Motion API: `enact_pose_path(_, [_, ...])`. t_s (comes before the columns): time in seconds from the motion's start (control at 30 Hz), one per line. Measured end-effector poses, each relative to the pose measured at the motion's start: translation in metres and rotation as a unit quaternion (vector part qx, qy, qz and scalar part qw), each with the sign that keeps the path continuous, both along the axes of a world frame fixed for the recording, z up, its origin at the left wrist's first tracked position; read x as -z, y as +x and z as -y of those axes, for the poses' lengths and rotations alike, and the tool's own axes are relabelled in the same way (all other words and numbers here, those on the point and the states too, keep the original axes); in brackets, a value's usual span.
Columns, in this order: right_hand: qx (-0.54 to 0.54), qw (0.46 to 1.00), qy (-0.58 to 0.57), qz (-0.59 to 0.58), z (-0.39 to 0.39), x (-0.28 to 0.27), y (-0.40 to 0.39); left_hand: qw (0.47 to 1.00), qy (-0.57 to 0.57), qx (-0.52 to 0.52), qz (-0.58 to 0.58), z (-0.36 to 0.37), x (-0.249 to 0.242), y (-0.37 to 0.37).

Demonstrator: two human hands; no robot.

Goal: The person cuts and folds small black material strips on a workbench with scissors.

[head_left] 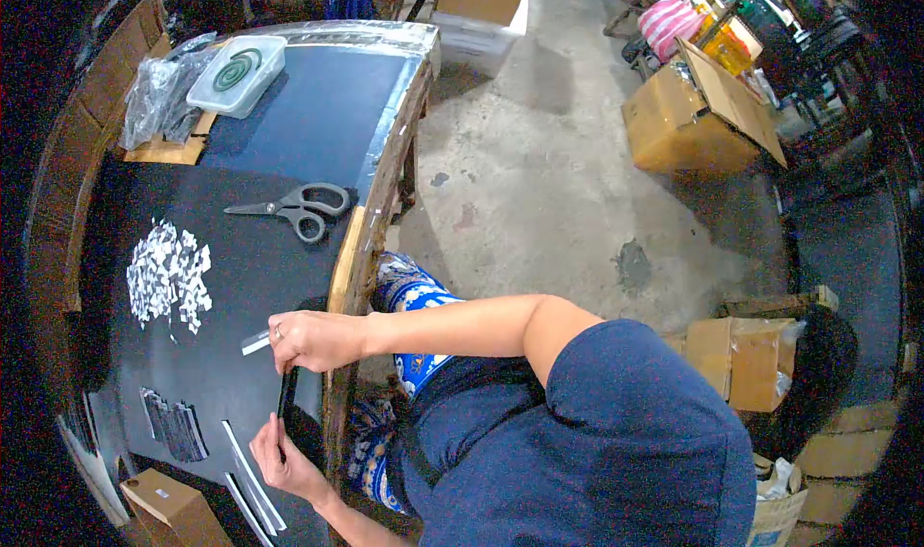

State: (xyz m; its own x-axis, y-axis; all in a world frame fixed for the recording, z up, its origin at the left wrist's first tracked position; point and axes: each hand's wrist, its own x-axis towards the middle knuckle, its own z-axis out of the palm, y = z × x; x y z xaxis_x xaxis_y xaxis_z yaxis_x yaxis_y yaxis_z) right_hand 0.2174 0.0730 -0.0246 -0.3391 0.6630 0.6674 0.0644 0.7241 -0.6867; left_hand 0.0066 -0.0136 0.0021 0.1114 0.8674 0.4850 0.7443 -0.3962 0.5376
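A thin black strip (288,391) runs between my two hands above the dark table top. My right hand (313,341), farther up the table, pinches its upper end, and a short black-and-white piece (256,343) sticks out to the left of those fingers. My left hand (286,462) holds the strip's lower end with closed fingers. Long white-edged strips (252,480) lie beside my left hand. Further left is a bundle of dark strips (173,425). A pile of small white and black pieces (169,276) and grey-handled scissors (297,208) rest on the table.
A plastic tub (237,77) with a green coil and a clear bag (166,95) stand at the table's far end. A cardboard box (171,508) is at the near left. More boxes (674,119) stand on the floor to the right. The table's wooden edge (348,268) borders my legs.
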Motion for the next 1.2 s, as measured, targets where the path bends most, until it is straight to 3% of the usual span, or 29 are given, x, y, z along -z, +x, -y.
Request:
enact_pose_path(0.13, [0.025, 0.998, 0.006, 0.050, 0.003, -0.009, 0.004, 1.000, 0.016, 0.005, 0.004, 0.000, -0.001, 0.002])
enact_pose_path(0.37, [0.021, 1.000, -0.001, 0.020, -0.004, -0.013, 0.008, 1.000, 0.011, -0.004, -0.002, 0.000, -0.001, 0.000])
enact_pose_path(0.43, [0.171, 0.985, -0.006, 0.026, -0.009, -0.014, 0.008, 1.000, 0.013, -0.001, -0.009, 0.000, 0.000, 0.000])
enact_pose_path(0.47, [0.216, 0.970, 0.002, 0.113, -0.012, -0.015, 0.011, 1.000, 0.014, -0.002, -0.009, 0.000, 0.000, -0.001])
enact_pose_path(0.6, [0.301, 0.931, -0.023, 0.203, -0.016, -0.018, 0.002, 1.000, 0.005, -0.008, 0.017, -0.001, 0.002, 0.001])
enact_pose_path(0.97, [0.304, 0.901, -0.081, 0.298, -0.035, -0.027, -0.004, 0.999, 0.036, -0.011, -0.009, -0.003, -0.005, 0.006])
enact_pose_path(1.1, [0.241, 0.950, -0.046, 0.194, -0.038, -0.019, 0.006, 0.999, 0.022, -0.015, 0.034, -0.004, -0.009, 0.005])
enact_pose_path(1.2, [0.218, 0.946, -0.125, 0.205, -0.037, -0.027, 0.013, 0.998, 0.025, -0.027, 0.047, -0.005, -0.008, 0.007])
